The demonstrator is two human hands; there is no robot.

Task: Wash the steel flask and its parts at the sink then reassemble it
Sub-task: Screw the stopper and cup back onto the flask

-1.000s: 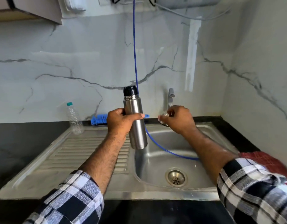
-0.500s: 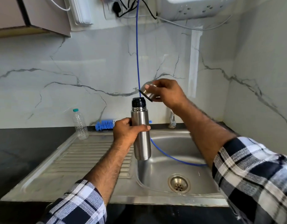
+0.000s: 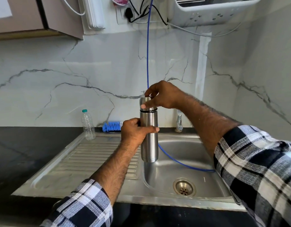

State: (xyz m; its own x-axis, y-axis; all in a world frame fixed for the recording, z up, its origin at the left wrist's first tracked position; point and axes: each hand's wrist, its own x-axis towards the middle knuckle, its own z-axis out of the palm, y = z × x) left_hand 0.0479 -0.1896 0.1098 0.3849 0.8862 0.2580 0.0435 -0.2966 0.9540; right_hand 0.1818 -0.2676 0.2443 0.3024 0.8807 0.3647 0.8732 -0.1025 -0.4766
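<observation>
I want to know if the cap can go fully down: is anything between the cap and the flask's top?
Nothing visible. The right hand holds the cap already over the top of the flask, which the left hand grips; only a dark ring shows at the joint.

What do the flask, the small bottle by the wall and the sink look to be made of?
The flask looks like brushed steel: a dull grey sheen with soft streaks of light, and a black ring, perhaps rubber or plastic, under its cap. The small bottle seems clear thin plastic, see-through with a teal top. The sink looks like satin stainless steel, with blurred reflections and pressed ridges.
</observation>
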